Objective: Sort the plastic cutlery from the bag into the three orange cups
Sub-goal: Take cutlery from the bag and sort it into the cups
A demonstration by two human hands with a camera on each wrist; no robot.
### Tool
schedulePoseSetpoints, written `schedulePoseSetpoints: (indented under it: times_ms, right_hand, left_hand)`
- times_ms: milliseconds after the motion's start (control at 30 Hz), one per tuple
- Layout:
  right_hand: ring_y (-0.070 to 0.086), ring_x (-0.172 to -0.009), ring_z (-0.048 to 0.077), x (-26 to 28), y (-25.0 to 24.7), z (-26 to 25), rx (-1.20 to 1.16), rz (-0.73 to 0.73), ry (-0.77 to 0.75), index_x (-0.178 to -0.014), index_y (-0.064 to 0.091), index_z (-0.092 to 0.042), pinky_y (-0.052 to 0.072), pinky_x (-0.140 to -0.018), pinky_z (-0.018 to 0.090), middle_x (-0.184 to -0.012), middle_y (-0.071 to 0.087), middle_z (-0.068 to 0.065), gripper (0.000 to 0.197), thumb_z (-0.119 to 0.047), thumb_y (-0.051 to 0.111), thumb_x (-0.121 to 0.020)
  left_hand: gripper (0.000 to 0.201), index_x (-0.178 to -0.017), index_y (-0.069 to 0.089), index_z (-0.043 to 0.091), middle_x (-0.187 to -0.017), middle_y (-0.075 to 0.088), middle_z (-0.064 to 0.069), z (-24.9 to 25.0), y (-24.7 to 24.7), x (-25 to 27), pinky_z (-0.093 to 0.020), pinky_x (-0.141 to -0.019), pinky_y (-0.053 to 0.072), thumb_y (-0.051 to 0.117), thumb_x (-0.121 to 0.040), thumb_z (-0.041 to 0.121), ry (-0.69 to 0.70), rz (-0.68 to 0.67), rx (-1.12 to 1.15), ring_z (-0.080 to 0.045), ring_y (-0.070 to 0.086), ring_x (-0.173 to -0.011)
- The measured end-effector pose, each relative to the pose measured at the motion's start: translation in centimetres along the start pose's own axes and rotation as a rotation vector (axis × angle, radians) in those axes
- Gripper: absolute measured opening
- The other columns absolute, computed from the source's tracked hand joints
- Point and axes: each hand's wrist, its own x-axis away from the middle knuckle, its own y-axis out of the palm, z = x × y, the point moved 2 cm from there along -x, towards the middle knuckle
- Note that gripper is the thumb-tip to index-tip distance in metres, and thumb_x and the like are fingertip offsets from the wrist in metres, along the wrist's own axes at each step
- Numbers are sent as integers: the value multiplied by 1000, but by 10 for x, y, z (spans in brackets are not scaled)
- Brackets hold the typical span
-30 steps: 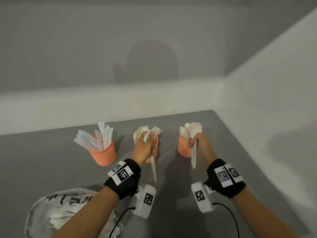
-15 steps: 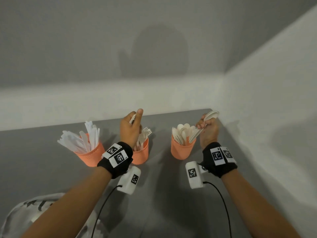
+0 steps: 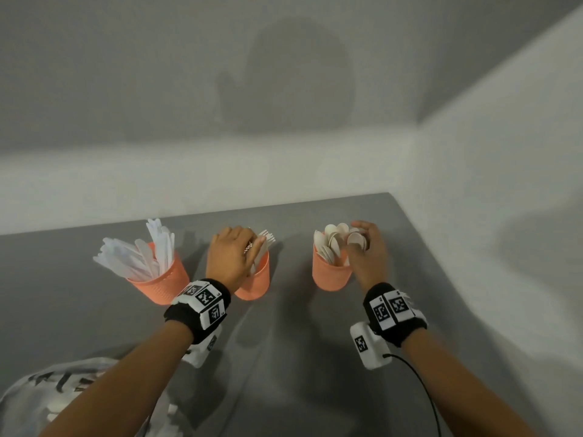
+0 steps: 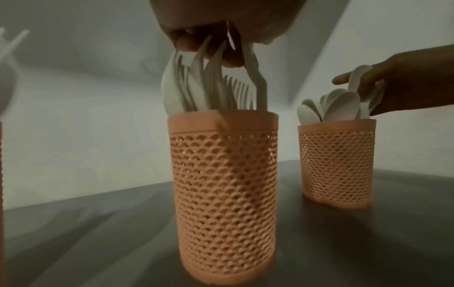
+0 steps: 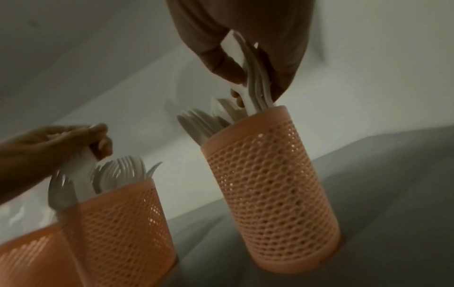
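Observation:
Three orange mesh cups stand in a row on the grey table. The left cup (image 3: 164,279) holds white knives (image 3: 148,253). My left hand (image 3: 252,247) is over the middle cup (image 3: 257,279), its fingers (image 4: 186,41) curled round the tops of white forks (image 4: 209,87) that stand in that cup (image 4: 226,194). My right hand (image 3: 358,239) is at the right cup (image 3: 331,275) and pinches a small stack of white spoons (image 5: 255,81) whose lower ends are inside the cup (image 5: 270,184), beside other spoons (image 4: 339,106).
The crumpled silver bag (image 3: 41,395) lies at the near left, partly under my left forearm. White walls close the table at the back and on the right. A black cable (image 3: 422,383) hangs from the right wrist camera.
Both hands rose with a fork and spoons, then came down onto the middle and right cups. The cutlery they hold now stands inside the cups.

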Motion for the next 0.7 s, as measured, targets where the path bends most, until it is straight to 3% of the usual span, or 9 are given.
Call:
schedulePoseSetpoints:
  times_ms: [67,133,200,233,300,400,500,567,700]
  right_hand:
    - [57,-79,7,1,2,4,73,-11,-93,-101,57,-18,44,-69,8,-89,60,-8,36,-38,58,-71]
    - [60,-87,21,0,5,6,202,-16,-200,-102,62,-12,43,-76,18,-102,61,3,20,-16,61,-83]
    - [59,-97,28,0,9,10,330,-68,-287,-107,62,-9,40,-82,19,-111,58,10,26,-6,48,-86]
    - [58,-102,29,1,11,11,375,-103,-321,-111,61,-7,42,-86,24,-114,57,11,34,-11,39,-85]
    - [51,-114,31,1,15,7,464,-150,-359,-121,56,-4,41,-99,37,-123,55,14,54,-24,25,-81]
    - [32,-138,32,-3,17,11,702,-177,-358,-135,45,-9,17,-116,44,-145,40,14,57,-26,22,-87]
    - [17,-144,27,-6,14,19,783,-178,-263,-136,44,-14,3,-118,43,-154,26,12,58,-34,19,-88]
    - [13,-146,26,-6,13,17,787,-163,-262,-140,38,-10,0,-117,42,-156,21,12,72,-45,9,-84]
    - [9,-146,22,-5,19,14,837,-222,-256,-148,18,-7,2,-118,43,-158,11,9,90,-59,-2,-76]
  left_hand:
    - [39,-71,60,11,-64,63,-3,0,0,-2,-29,-65,25,39,-88,40,22,3,-50,-25,55,-62]
    - [36,-73,60,13,-65,65,-1,1,1,-5,-30,-64,21,40,-87,39,52,-9,-97,-24,57,-62]
    - [33,-74,61,14,-66,66,0,2,1,-7,-29,-63,21,42,-87,37,83,-14,-135,-24,58,-61]
    - [32,-74,62,13,-67,65,-1,3,2,-9,-29,-63,22,42,-86,36,101,-12,-160,-24,58,-61]
    - [34,-77,66,12,-75,65,-5,4,3,-8,-29,-65,31,41,-86,33,115,-30,-226,-26,60,-64]
    - [44,-100,68,11,-103,68,-11,4,7,-5,-35,-74,49,33,-89,35,62,-154,-299,-29,65,-88]
    - [73,-127,53,8,-128,57,-13,7,8,-6,-43,-97,40,9,-86,48,-19,-349,-269,-30,55,-116]
    - [91,-142,31,8,-147,37,-12,7,9,-8,-43,-109,27,-5,-76,59,-68,-435,-269,-27,37,-133]
    - [101,-147,15,9,-153,27,-9,7,12,-6,-41,-114,18,-11,-68,67,-83,-482,-292,-24,26,-140]
